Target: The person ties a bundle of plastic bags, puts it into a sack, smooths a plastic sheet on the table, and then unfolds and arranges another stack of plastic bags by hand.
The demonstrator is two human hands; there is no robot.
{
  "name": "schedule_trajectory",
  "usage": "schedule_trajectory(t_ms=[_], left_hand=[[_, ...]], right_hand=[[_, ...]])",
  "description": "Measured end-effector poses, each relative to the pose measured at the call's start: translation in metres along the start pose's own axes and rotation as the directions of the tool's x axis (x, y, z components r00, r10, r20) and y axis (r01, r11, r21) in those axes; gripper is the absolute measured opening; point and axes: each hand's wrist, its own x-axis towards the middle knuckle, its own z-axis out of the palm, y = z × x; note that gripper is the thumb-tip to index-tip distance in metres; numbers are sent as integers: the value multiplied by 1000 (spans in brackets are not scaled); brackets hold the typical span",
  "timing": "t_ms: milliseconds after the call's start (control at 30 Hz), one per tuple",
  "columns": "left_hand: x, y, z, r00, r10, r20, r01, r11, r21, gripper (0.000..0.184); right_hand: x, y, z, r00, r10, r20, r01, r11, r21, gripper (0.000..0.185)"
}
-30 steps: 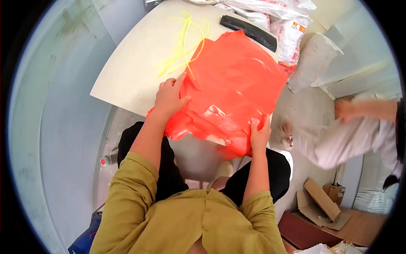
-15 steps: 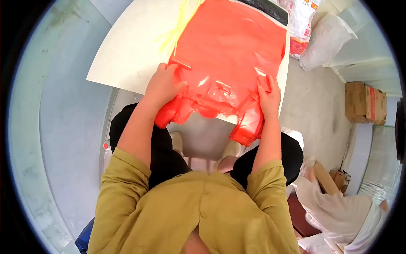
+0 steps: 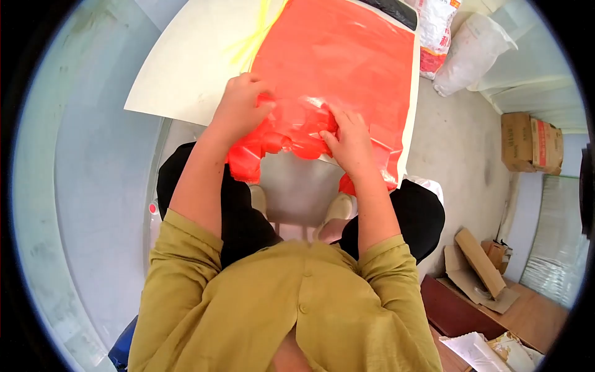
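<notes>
Red plastic bags lie flat on a pale tabletop, their crumpled handle ends hanging over the near edge. My left hand is closed at the left handle side, fingers curled on the gathered red film. Toward the middle of the near end, my right hand pinches the film between thumb and fingers. Part of the film is hidden under both hands. The right handle droops below my right wrist.
Yellow strips lie left of the bags, and a black roll is at the far right corner. White sacks and a cardboard box stand on the floor at right. Flattened cardboard lies at lower right.
My right hand has moved left from the right handle to the middle of the bag's near end. My left hand stays near the left handle. A person at lower right has left view.
</notes>
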Motion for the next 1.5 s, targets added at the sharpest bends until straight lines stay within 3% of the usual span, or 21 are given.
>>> schedule_trajectory(t_ms=[100,300,400,500,600,667,767,833,967,1067,1167,1267,1367,1400,1467,1500], left_hand=[[-5,3,3,996,89,16,-88,995,-46,26],[-3,7,-10,982,163,93,-154,983,-99,29],[-2,6,-9,969,191,154,-170,975,-141,28],[-1,4,-11,969,154,191,-118,975,-189,26],[1,0,-20,979,49,198,0,971,-241,28],[2,-12,-18,978,35,205,8,978,-208,32],[-4,-19,-10,997,73,10,-70,986,-153,37],[-4,-24,-9,999,21,37,-13,977,-215,37],[1,-26,-4,1000,-3,15,6,969,-247,33],[3,-15,-7,996,-92,3,92,991,-102,35],[9,-21,3,992,-44,-116,32,994,-108,35],[10,-22,4,996,-84,33,88,989,-119,37],[-5,-36,22,944,165,-285,-147,986,83,41],[-10,-37,12,990,40,-133,-61,986,-153,44],[-19,-29,-20,963,-102,248,223,817,-531,50],[-24,-21,-33,949,-121,290,286,717,-636,47]], right_hand=[[-9,-9,4,986,131,99,-145,978,153,35],[-32,-10,3,973,-221,-62,224,973,62,24],[-37,-10,4,968,-232,-98,236,971,38,28],[-36,-9,6,973,-163,-161,178,981,83,20],[-32,-7,7,974,225,-35,-196,906,375,10],[-26,-10,3,960,280,-18,-224,803,552,8],[-21,-15,-3,945,327,-5,-217,639,738,11],[-18,-27,-9,928,372,-18,-209,559,802,11],[-17,-26,-9,931,363,-33,-178,533,827,12],[-20,-27,-9,921,389,-6,-206,502,840,13],[-22,-22,-4,920,392,-4,-204,486,850,15],[-23,-21,0,922,386,1,-185,438,880,17],[-24,-21,0,917,397,29,-214,430,877,21],[-25,-20,0,915,402,45,-234,436,869,24],[-26,-18,2,911,408,53,-241,423,873,24],[-28,-17,5,911,409,46,-227,405,886,20]])
